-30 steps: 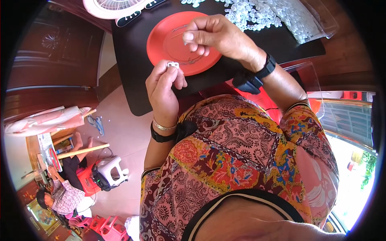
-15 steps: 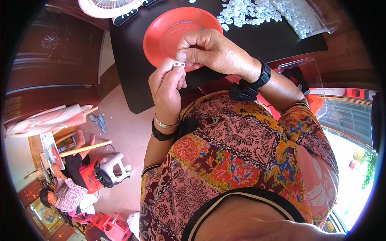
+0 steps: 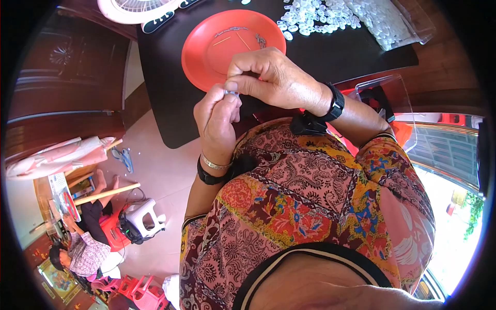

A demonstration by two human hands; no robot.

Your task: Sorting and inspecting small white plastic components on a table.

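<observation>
My left hand (image 3: 217, 121) pinches a small white plastic piece (image 3: 231, 93) between thumb and forefinger. Thumb and forefinger of my right hand (image 3: 281, 77) are pressed together at the top edge of that piece; whether they hold something tiny as well is hidden. Both hands are raised in front of the near rim of a red plastic dish (image 3: 194, 59). In the dish lie two thin yellowish sticks (image 3: 222, 41) and small grey metal bits (image 3: 261, 40), some in a line.
Many loose white plastic pieces (image 3: 305, 20) lie on the dark table (image 3: 165, 93), beside a clear bag (image 3: 385, 26) full of them. A white fan (image 3: 139, 13) stands at the far left. At lower left another person (image 3: 88, 253) sits near a white stool (image 3: 144, 219).
Both hands have come down slightly, and the white piece has tilted so its two holes show less. My right fingertips have stayed at its edge.
</observation>
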